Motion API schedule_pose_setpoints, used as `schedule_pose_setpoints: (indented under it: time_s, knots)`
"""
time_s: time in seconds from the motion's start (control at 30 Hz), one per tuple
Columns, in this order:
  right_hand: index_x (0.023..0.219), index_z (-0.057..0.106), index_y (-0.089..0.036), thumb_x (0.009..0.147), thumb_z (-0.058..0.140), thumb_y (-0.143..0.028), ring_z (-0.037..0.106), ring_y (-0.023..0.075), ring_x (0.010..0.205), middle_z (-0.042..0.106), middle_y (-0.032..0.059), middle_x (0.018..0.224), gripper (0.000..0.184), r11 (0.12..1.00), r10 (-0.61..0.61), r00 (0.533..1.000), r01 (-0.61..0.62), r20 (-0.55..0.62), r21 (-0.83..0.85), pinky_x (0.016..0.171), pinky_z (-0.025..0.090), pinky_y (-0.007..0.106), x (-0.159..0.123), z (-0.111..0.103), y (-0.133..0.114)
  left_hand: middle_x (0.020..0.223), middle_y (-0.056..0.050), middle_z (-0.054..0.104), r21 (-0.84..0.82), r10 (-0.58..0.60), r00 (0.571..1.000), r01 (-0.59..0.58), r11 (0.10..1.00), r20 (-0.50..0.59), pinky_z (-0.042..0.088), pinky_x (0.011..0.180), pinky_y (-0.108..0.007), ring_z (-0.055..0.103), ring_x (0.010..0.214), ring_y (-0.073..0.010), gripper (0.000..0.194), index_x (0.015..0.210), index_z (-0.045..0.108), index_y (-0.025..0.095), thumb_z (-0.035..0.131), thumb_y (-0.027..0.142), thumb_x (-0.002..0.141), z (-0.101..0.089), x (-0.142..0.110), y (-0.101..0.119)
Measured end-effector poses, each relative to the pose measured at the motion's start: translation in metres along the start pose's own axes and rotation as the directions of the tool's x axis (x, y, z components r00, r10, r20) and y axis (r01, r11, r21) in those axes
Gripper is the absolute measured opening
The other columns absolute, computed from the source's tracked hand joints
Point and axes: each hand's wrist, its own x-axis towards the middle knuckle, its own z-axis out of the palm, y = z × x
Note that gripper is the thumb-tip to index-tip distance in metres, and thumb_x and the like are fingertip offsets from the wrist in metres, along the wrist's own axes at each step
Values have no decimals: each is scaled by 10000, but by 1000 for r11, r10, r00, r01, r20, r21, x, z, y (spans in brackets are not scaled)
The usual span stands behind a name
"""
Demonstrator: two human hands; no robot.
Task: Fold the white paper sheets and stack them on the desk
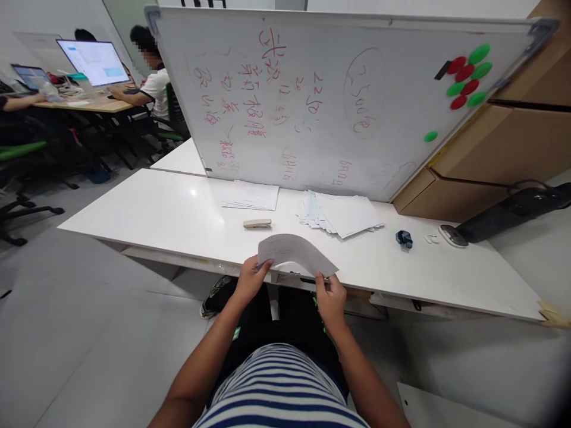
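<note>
Between both hands I hold a paper (292,249) that bows upward, just over the front edge of the white desk (178,202). My left hand (253,278) pinches its left end, thumb on top. At the lower right corner, my right hand (331,292) grips the paper between thumb and fingers. Whether it is one sheet or more I cannot tell. Beyond the paper lies a beige stapler (257,224). Behind that is a fairly neat stack of papers (252,196), and to its right a larger, messier pile of papers (348,213).
A whiteboard (312,107) with red writing and magnets stands along the desk's back. A small dark blue object (404,239) and a black device on a round base (454,235) are at the right, near cardboard boxes (504,142). A person (156,89) sits at another table.
</note>
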Motion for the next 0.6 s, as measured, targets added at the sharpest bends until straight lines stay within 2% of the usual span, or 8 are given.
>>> schedule_pose_setpoints:
  time_s: [0.07, 0.13, 0.17, 0.27, 0.37, 0.47, 0.53, 0.6]
  knots:
    - [729, 597, -179, 866, 512, -493, 543, 184, 724, 618, 36, 727, 353, 998, 58, 997, -59, 44, 32, 715, 417, 295, -2, -4, 0, 1052, -57, 703, -65, -45, 999, 45, 997, 5, 480, 859, -330, 634, 988, -226, 367, 1043, 680, 184, 536, 473, 866, -2, -5, 8]
    - [670, 586, -180, 850, 524, -531, 535, 175, 659, 593, 21, 645, 399, 975, 162, 971, -186, 178, 124, 666, 414, 286, -4, -6, 3, 1019, -51, 703, -52, -56, 998, 57, 997, 9, 478, 844, -321, 634, 956, -218, 366, 1022, 680, 186, 527, 480, 867, -7, -7, 17]
    - [648, 587, -179, 833, 539, -555, 539, 174, 637, 589, 19, 620, 421, 944, 215, 937, -272, 276, 186, 648, 419, 285, -6, -7, 4, 997, -49, 703, -11, -48, 999, 49, 999, 11, 473, 842, -319, 631, 946, -216, 360, 995, 683, 189, 519, 483, 869, -10, -7, 20]
    - [671, 646, -161, 738, 629, -611, 594, 202, 651, 651, 57, 669, 455, 802, 303, 784, -517, 542, 300, 653, 458, 309, -15, -2, 11, 923, -43, 701, 151, -49, 998, 45, 988, 26, 469, 810, -312, 627, 899, -214, 356, 926, 681, 193, 492, 490, 874, -16, 1, 26]
    - [799, 711, -138, 685, 677, -629, 634, 243, 732, 709, 109, 792, 506, 712, 281, 688, -617, 669, 335, 682, 485, 345, -28, 5, 12, 861, -45, 702, 308, -120, 991, 98, 947, 54, 472, 765, -319, 634, 839, -221, 362, 901, 672, 195, 471, 495, 876, -18, 16, 26]
    - [897, 731, -135, 748, 638, -612, 638, 237, 772, 727, 115, 850, 508, 693, 189, 677, -605, 711, 392, 705, 477, 343, -37, 4, 8, 861, -68, 703, 528, -133, 988, 73, 846, 76, 445, 862, -393, 636, 891, -259, 340, 922, 664, 198, 478, 479, 877, -14, 25, 26]
    - [867, 737, -135, 776, 624, -592, 627, 213, 733, 731, 107, 820, 479, 708, 165, 687, -582, 708, 400, 703, 465, 330, -38, 1, 6, 1035, -114, 686, 645, -38, 999, 14, 764, 24, 357, 987, -485, 594, 1046, -299, 343, 1062, 632, 186, 515, 443, 867, -9, 24, 29]
    - [817, 736, -135, 778, 632, -579, 615, 194, 689, 731, 99, 784, 457, 714, 168, 690, -578, 704, 396, 696, 458, 320, -37, -3, 7, 1271, -156, 581, 699, 112, 993, -60, 712, -29, 231, 1074, -547, 477, 1229, -330, 441, 1234, 542, 173, 539, 413, 864, -3, 16, 35]
